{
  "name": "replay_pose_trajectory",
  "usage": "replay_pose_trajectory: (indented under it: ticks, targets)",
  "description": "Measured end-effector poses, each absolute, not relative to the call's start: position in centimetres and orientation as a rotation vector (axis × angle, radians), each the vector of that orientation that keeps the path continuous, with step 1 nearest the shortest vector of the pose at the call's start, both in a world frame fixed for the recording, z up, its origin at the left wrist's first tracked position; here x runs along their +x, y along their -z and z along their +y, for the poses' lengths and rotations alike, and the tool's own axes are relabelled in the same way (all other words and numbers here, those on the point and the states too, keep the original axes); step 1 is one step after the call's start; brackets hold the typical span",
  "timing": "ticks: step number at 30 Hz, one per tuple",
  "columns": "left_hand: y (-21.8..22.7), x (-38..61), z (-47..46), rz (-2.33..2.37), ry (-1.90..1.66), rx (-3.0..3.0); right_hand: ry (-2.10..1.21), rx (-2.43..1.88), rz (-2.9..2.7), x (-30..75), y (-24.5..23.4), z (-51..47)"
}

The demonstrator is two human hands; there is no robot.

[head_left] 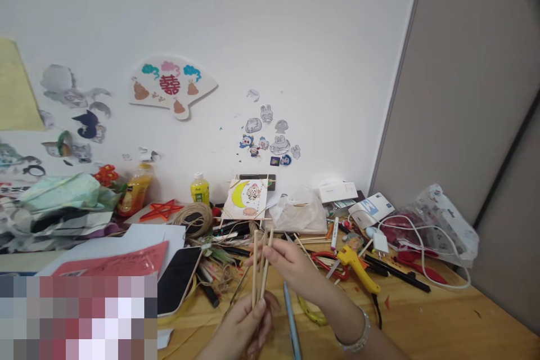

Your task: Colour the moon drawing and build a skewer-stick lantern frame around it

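Several thin wooden sticks [255, 273] stand nearly upright in front of me, bunched at the bottom and slightly fanned at the top. My left hand [248, 318] is closed around their lower ends, thumb pressed on the front. Higher up, my right hand [289, 263] pinches one of the sticks near its top end, with some of its fingers behind the bunch. A blue-grey pen-like tool [291, 320] lies on the table just below my right hand. Behind the sticks leans a small square picture [244, 199] of a moon and a cartoon figure, framed with sticks.
On the right lie a yellow glue gun [358, 270], red-handled scissors [331, 264] and a white charger with cable [381, 241]. A phone [179, 281], twine roll [192, 219] and drink bottles [199, 187] are on the left. A plastic bag [299, 211] sits against the wall.
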State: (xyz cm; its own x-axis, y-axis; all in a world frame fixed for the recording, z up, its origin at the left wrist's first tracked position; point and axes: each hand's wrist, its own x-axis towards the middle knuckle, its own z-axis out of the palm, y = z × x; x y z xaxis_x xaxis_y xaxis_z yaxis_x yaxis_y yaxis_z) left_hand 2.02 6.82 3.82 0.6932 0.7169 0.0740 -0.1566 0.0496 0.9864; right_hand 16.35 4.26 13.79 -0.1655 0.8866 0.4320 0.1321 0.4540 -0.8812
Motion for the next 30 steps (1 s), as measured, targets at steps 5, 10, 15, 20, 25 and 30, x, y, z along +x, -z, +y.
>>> replay_pose_trajectory:
  ticks: [5,10,15,20,25,30]
  targets:
    - [-4.4,1.8,6.8,0.5,-0.676,1.301,-0.641,-1.011,-1.624,17.3,-13.6,4.9]
    - [-4.4,1.8,6.8,0.484,-0.639,1.299,-0.57,-1.054,-1.559,17.8,-13.3,5.2]
    - [-4.5,2.0,6.7,0.491,-0.647,1.238,-0.53,-1.076,-1.547,17.7,-13.6,5.1]
    - [-4.8,2.0,6.5,0.492,-0.706,1.196,-0.513,-1.068,-1.517,17.7,-13.7,5.1]
    - [-5.0,1.9,6.7,0.494,-0.683,1.158,-0.555,-1.046,-1.483,17.5,-13.9,4.8]
    - [-5.0,1.9,6.5,0.494,-0.682,1.141,-0.622,-1.031,-1.432,17.3,-14.0,4.9]
